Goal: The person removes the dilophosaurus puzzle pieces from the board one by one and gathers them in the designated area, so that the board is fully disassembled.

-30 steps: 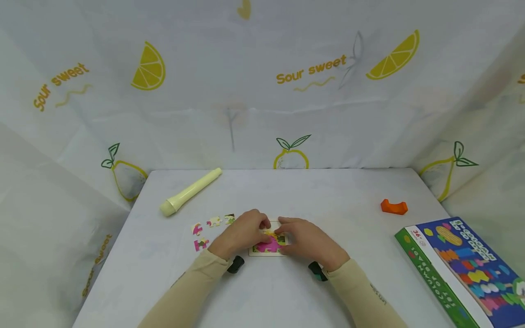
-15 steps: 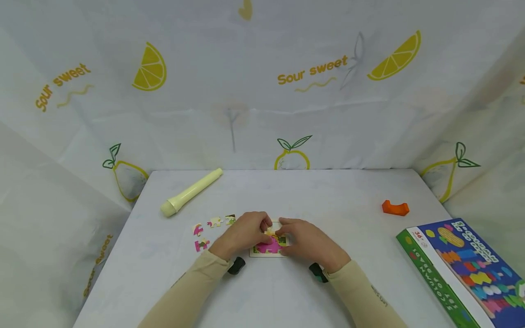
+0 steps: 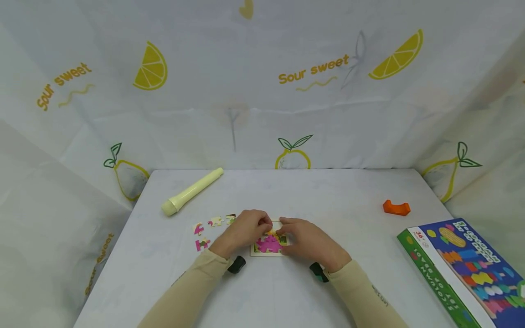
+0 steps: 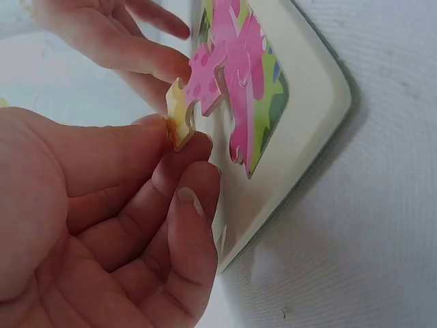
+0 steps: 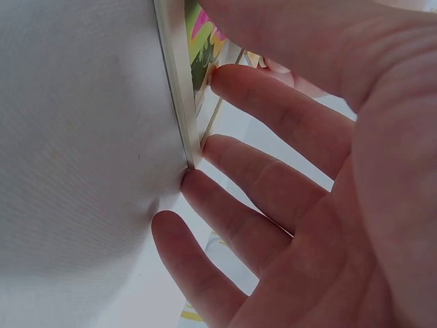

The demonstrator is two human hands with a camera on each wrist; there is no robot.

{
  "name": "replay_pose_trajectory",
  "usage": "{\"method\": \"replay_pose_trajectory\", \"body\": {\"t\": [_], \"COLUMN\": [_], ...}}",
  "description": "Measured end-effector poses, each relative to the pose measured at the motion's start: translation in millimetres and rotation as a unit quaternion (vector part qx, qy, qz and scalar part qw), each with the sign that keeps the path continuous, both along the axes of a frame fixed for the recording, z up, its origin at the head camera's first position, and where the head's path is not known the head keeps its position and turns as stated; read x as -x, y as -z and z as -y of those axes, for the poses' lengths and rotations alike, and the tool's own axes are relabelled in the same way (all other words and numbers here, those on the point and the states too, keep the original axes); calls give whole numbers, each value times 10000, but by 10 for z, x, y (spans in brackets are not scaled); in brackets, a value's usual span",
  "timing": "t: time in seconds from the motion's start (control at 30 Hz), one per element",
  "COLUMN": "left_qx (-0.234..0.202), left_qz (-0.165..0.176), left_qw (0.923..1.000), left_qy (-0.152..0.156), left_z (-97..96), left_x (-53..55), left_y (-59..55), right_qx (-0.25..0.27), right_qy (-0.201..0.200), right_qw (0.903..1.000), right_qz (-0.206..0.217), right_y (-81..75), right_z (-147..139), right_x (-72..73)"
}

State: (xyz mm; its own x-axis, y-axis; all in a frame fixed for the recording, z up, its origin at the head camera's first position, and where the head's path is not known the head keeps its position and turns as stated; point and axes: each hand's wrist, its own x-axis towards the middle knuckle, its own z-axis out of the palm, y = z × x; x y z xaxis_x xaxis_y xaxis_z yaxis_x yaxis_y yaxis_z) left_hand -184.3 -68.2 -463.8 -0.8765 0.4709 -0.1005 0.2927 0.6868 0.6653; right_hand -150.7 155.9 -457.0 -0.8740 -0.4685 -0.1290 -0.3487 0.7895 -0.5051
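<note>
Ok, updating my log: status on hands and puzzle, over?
Left hand pinches a piece. Right hand touches tray. Puzzle unfinished. Loose pieces off left, not blocking.

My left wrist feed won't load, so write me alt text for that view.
The left hand pinches the yellow part of a puzzle piece at a pale-rimmed tray partly filled with pink and green pieces. The right hand is close beyond, contact unclear.
</note>
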Motion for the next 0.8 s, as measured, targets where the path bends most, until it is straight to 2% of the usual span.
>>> {"method": "replay_pose_trajectory", "body": {"t": [0.17, 0.33, 0.67, 0.8], "left_qx": [-203, -278, -74, -43], "left_qz": [123, 241, 173, 395], "left_qw": [9997, 9992, 9961, 9922], "left_qy": [9, -177, -860, -1178], "left_z": [48, 170, 822, 1070], "left_x": [31, 4, -148, -226], "left_y": [-30, -89, -132, -143], "right_qx": [-57, -114, -273, -242], "right_qy": [39, 115, 35, -20], "right_qw": [10000, 9998, 9996, 9997], "right_qz": [0, 64, 13, -12], "right_y": [-1, -9, -37, -40], "right_z": [12, 26, 41, 33], "right_x": [11, 3, -25, -26]}}
